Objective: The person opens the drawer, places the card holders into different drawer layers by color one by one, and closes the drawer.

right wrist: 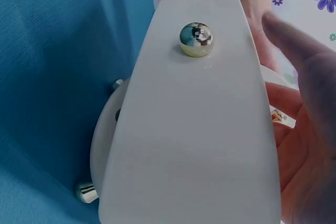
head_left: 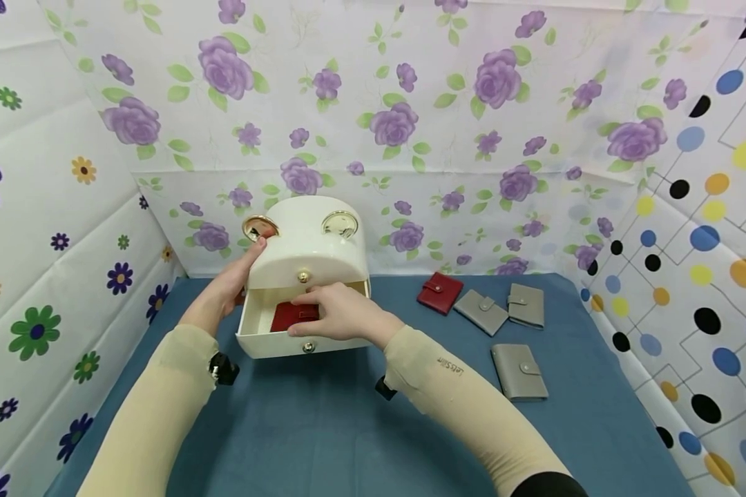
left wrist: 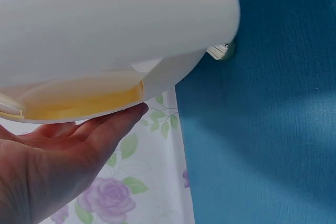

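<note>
A white cabinet with a rounded top and gold-rimmed ears stands at the back of the table. Its lower drawer is pulled out, and a red wallet lies inside. My left hand rests against the cabinet's left side, its fingers extended along the body in the left wrist view. Over the drawer reaches my right hand, thumb and fingers spread around the wallet's right part. From the right wrist, the drawer front with its gold knob hides the wallet; the thumb stands apart from the fingers.
Right of the cabinet, on the blue cloth, lie a red wallet and three grey ones: one beside it, a grey wallet farther right, and a larger grey wallet nearer. Patterned cloth walls enclose the table.
</note>
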A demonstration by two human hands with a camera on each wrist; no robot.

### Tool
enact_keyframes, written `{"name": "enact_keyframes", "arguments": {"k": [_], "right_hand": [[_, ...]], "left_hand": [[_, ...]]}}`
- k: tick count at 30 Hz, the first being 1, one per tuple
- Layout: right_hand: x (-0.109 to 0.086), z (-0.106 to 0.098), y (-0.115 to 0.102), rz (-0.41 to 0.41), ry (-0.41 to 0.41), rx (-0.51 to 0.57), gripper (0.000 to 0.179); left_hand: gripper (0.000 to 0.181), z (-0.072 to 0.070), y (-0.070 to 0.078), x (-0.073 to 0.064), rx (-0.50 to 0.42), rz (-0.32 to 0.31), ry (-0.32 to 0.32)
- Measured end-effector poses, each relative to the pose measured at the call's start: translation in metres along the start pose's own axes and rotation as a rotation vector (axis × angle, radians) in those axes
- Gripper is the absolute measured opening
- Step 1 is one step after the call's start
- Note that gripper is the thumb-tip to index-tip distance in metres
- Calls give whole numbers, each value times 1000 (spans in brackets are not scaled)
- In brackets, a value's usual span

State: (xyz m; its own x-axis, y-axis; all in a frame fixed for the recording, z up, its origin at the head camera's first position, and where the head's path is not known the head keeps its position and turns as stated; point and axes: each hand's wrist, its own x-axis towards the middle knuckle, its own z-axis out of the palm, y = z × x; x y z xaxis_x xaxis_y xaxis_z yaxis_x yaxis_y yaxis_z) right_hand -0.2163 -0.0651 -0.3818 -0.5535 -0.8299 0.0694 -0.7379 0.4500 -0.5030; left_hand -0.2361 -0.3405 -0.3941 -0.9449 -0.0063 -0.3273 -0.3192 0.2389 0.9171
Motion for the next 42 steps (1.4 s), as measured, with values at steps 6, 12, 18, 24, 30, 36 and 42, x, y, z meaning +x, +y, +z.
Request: {"name": "enact_keyframes", "arguments": {"k": [6,12,18,24,30,36,42], "right_hand": [[0,0,0,32,12,3,58],[2,1,1,31,11,9,57],[2,0,3,18,41,10,55],[0,0,3,6,101,68,47],[-3,-2,6,6,185,111,35],[-7,-4,12,-7,250,121,24],[-14,-4,18,3,315,138,23]], "left_hand": [[104,1,0,-1,10,0,-3],[103,0,0,-1,16,4,-9],[101,-1,1,0,0,7,-20],[101,-1,-1,0,0,8,-13],[103,-2,0,0,13,3,-3],[102,-2,0,0,3,-3,7],[100,-2,-1,-1,-10,-6,8]]}}
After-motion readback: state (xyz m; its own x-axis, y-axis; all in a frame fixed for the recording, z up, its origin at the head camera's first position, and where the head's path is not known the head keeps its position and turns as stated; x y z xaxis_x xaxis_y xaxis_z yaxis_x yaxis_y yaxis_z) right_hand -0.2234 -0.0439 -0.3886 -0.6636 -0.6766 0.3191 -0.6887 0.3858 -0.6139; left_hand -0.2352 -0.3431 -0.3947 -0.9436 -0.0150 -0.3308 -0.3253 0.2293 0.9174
